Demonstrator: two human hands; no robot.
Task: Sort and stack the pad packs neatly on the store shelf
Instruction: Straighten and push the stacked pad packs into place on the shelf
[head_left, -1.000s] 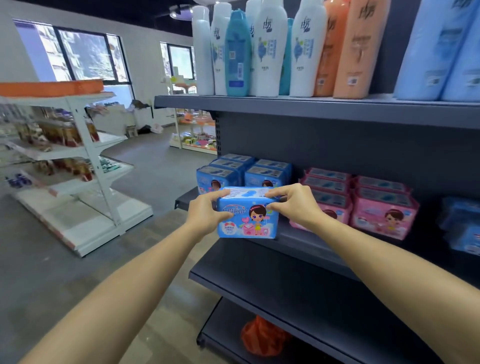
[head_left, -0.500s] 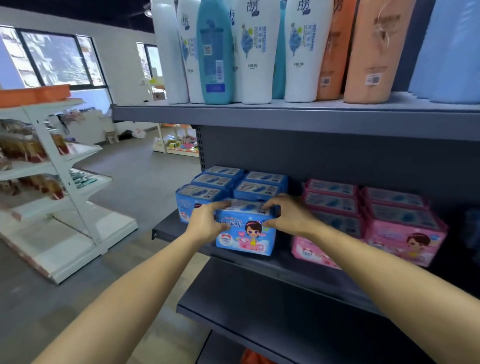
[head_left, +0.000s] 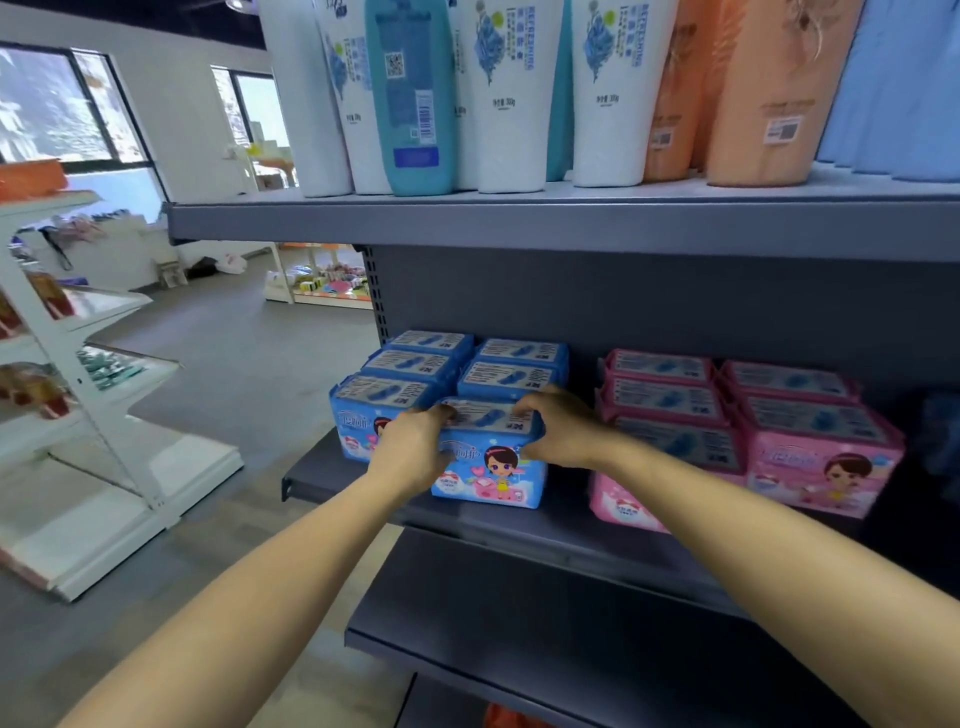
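The dark grey shelf (head_left: 363, 480) in front of me carries two groups of pad packs, with a row of tall white, blue and orange bottles (head_left: 498, 93) on the board above it. On the shelf's right part stand the pink pad packs (head_left: 810, 447), stacked in rows; on its left part stand the blue pad packs (head_left: 415, 364), likewise stacked. At the shelf's front edge, just before the blue group and touching it, sits one blue pack (head_left: 491, 470) with a cartoon girl on its face. My left hand (head_left: 410, 449) grips its left end, fingers curled over the top; my right hand (head_left: 558, 428) grips its right end the same way. A white display rack (head_left: 98, 415) stands well left of the shelf, across the grey floor.
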